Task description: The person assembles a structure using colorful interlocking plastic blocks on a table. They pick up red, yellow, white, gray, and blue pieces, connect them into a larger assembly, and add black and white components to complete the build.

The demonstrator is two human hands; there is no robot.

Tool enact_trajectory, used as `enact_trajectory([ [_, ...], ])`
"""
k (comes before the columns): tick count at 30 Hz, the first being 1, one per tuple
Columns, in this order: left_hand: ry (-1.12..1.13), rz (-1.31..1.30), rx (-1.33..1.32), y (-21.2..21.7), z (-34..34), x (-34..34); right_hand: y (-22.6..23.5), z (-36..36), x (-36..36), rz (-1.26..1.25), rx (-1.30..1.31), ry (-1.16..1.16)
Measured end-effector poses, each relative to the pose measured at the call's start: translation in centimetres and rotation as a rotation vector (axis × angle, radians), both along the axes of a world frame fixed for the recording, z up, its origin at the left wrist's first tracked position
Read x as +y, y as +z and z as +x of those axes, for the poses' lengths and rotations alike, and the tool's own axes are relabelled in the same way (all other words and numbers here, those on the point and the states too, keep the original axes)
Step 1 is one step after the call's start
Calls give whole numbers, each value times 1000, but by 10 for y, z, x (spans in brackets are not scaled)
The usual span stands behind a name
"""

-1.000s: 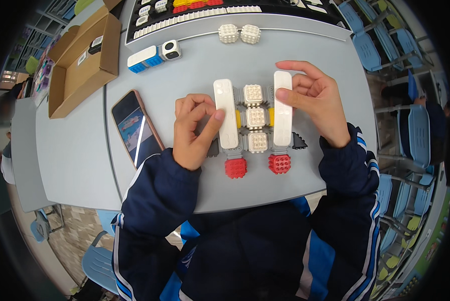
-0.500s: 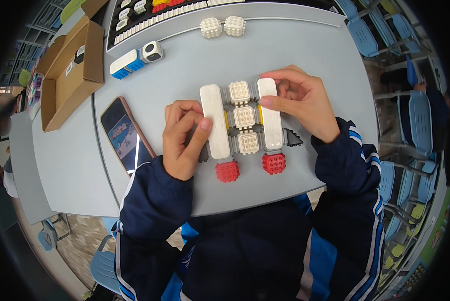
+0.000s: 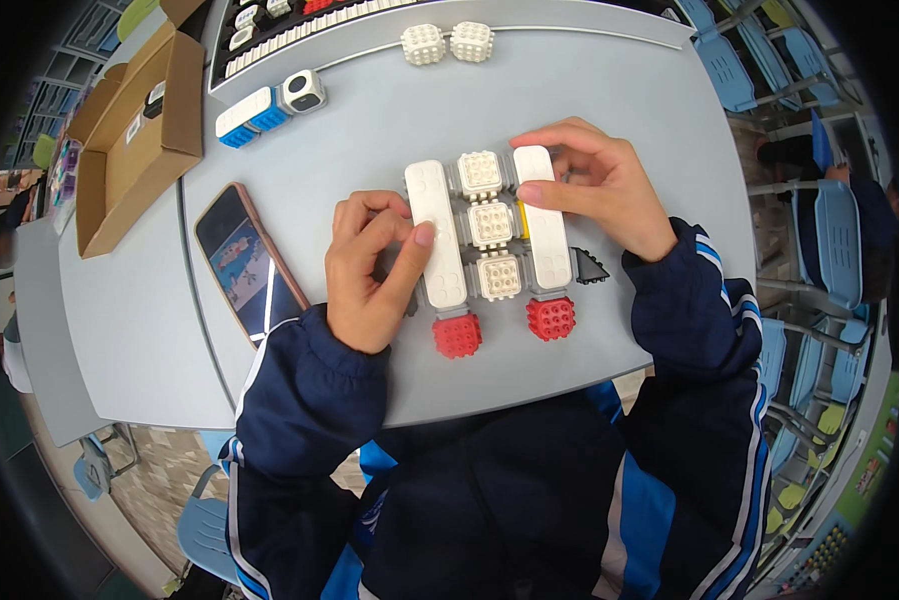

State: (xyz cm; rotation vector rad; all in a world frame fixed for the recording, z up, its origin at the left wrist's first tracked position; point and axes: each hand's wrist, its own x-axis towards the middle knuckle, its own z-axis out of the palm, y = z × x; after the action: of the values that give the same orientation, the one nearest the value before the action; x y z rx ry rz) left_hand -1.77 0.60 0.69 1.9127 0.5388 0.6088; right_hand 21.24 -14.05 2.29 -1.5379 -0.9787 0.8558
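A model of snap-together building blocks lies on the table in front of me. Two long white bars, a left one (image 3: 447,270) and a right one (image 3: 547,250), flank a column of studded white cubes (image 3: 490,225). Red studded blocks (image 3: 551,319) sit at the bars' near ends, and a dark triangular piece (image 3: 590,266) juts out on the right. My left hand (image 3: 371,265) grips the left bar, thumb on its outer edge, the other fingers partly hidden. With thumb and index finger, my right hand (image 3: 604,185) holds the right bar near its far end.
A phone (image 3: 244,262) showing a picture lies left of the model. Beyond it are an open cardboard box (image 3: 149,150) and a blue-and-white block piece (image 3: 269,108). Two loose white studded cubes (image 3: 447,44) stand at the back before a parts tray (image 3: 369,45). Blue chairs (image 3: 834,240) stand at the right.
The model has shifted slightly away from me and a little to the right, with both hands on it. The left thumb now lies a bit farther onto the left bar's edge.
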Motion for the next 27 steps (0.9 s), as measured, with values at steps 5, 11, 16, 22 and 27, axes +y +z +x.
enact_trajectory([
  [5, 24, -50, -3, 2, 0, -1, 1, 0, 1, -26, 30, 17],
  [11, 59, 82, 9, 21, 8, -2, 10, 0, 2, -63, 61, 42],
  [16, -69, 211, 83, 7, -1, 8, 1, -8, -8, 45, -238, -32],
  [22, -161, 249, 153, 25, -4, 12, 19, -4, -20, -3, -535, 146],
  [27, -181, 192, 187, 29, -5, 15, 26, -3, -25, -23, -713, 224],
])
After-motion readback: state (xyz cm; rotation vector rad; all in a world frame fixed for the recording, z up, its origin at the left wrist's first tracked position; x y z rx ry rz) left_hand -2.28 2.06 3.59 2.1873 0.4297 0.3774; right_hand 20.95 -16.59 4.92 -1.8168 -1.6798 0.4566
